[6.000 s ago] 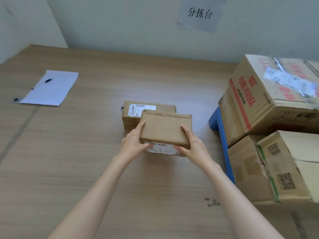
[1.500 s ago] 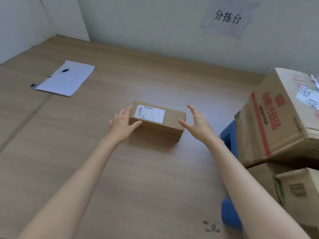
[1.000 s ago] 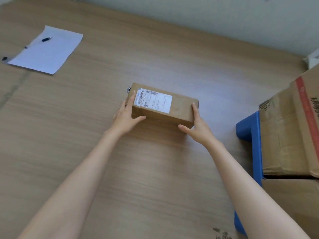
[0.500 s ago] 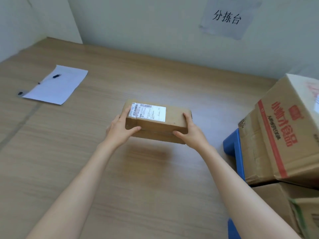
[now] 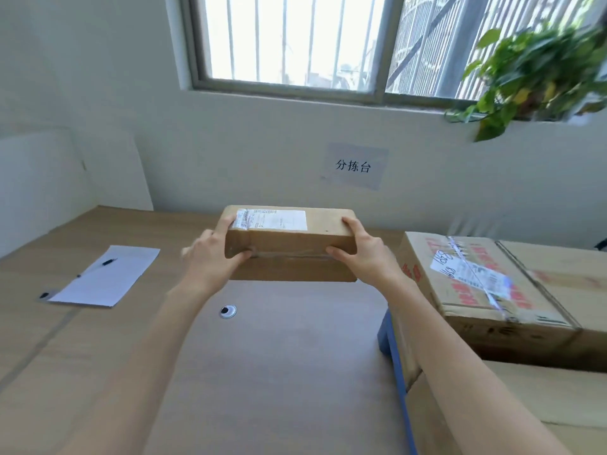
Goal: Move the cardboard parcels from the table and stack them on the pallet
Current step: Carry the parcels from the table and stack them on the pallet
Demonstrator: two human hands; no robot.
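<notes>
Head view: the labelled cardboard parcel [image 5: 289,244], resting on the tabletop [image 5: 262,372] a second ago, is now held clear above it. Its ends are clasped by the left grip [image 5: 210,257] and right grip [image 5: 364,254]. Transfer onto the stacked cartons [image 5: 492,290] on the blue pallet [image 5: 394,356] is judged next.
</notes>
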